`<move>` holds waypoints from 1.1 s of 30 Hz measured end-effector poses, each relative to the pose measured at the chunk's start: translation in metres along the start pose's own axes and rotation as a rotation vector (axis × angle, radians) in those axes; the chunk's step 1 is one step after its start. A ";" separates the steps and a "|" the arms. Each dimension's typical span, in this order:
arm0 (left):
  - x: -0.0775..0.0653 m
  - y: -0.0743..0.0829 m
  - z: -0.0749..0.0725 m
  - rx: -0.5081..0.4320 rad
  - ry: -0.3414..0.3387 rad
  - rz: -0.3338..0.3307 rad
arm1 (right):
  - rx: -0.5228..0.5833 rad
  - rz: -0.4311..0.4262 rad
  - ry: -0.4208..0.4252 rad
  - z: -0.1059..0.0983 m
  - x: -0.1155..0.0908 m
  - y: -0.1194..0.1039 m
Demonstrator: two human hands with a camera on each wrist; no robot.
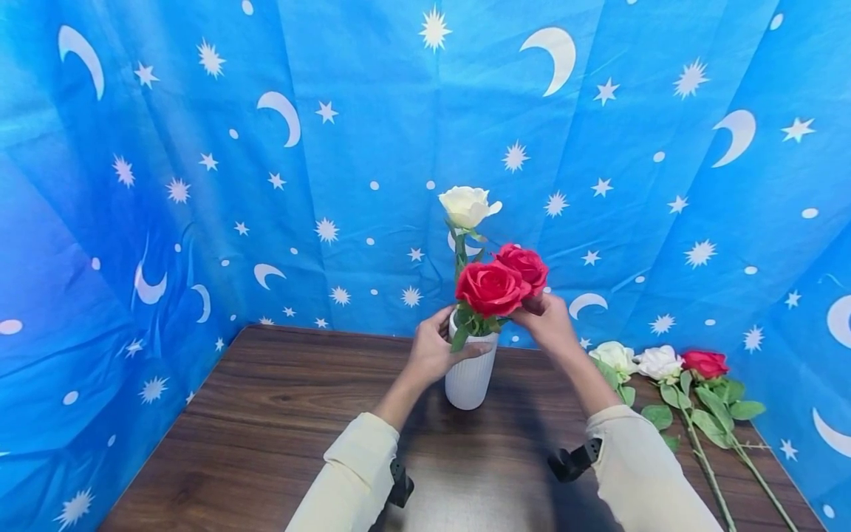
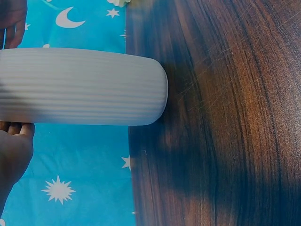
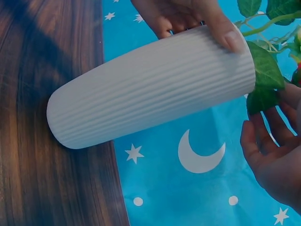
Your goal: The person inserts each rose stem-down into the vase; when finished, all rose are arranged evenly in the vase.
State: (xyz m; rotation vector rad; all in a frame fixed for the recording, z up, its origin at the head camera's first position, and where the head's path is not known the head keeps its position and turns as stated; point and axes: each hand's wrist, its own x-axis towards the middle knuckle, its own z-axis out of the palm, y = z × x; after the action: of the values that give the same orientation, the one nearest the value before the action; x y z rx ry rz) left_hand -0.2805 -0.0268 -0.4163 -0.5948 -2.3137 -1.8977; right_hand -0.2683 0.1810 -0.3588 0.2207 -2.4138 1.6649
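Observation:
A white ribbed vase (image 1: 469, 377) stands upright on the wooden table, tilted in the right wrist view. My left hand (image 1: 435, 347) grips it near the rim, thumb (image 3: 230, 40) across the front and fingers behind. Two red roses (image 1: 493, 288) lean over the vase's right side, and a taller white rose (image 1: 467, 207) rises behind them. Beneath the farther red rose, my right hand (image 1: 548, 321) pinches close under the bloom; the pinch itself is hidden. Its other fingers (image 3: 254, 146) fan out, loosely bent, beside a green leaf (image 3: 265, 66) at the vase mouth.
To the right on the table (image 1: 299, 391) lie several loose roses: a cream one (image 1: 614, 360), a white one (image 1: 660, 363) and a red one (image 1: 705, 363), their leafy stems pointing toward me. A blue cloth (image 1: 372, 133) with moons and stars surrounds the table behind and at both sides.

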 end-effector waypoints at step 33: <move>-0.001 0.003 0.002 -0.010 0.014 -0.013 | 0.261 0.080 0.012 -0.043 -0.058 0.064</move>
State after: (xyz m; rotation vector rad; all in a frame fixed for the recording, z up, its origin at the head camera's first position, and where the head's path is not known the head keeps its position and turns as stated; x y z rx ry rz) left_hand -0.2786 -0.0250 -0.4146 -0.5671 -2.3073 -1.9136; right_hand -0.2233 0.2448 -0.4162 0.1537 -2.2182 2.0099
